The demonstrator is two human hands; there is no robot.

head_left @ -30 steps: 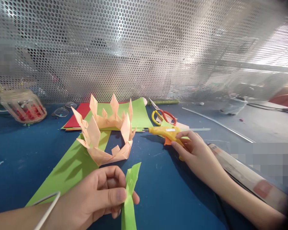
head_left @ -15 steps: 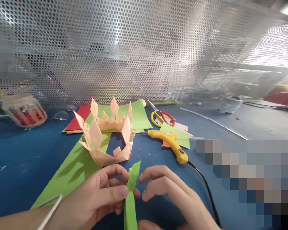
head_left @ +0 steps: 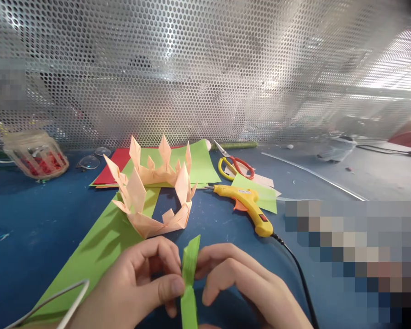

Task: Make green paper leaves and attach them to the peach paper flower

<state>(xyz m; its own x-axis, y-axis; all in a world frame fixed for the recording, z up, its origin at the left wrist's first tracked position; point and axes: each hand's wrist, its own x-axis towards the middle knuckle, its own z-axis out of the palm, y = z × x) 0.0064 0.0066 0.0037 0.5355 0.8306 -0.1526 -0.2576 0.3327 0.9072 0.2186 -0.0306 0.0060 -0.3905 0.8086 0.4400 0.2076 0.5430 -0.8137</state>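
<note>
Here, the peach crown (head_left: pixel 136 194) stands formed, while the left hand (head_left: pixel 139 285) pinches a separate green strip (head_left: pixel 190 265); whether the right hand (head_left: pixel 251 288) grips is unclear.

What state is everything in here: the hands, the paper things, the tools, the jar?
Green strip: creased, held up.
Left hand: pinching the strip.
Right hand: fingers bent beside the strip; contact unclear.
Paper crown: folded, standing upright.
Glue gun: lying down, unheld, cord attached; heat can't be seen.
Scissors: lying down, unheld.
Jar: partly filled with red bits.
</note>
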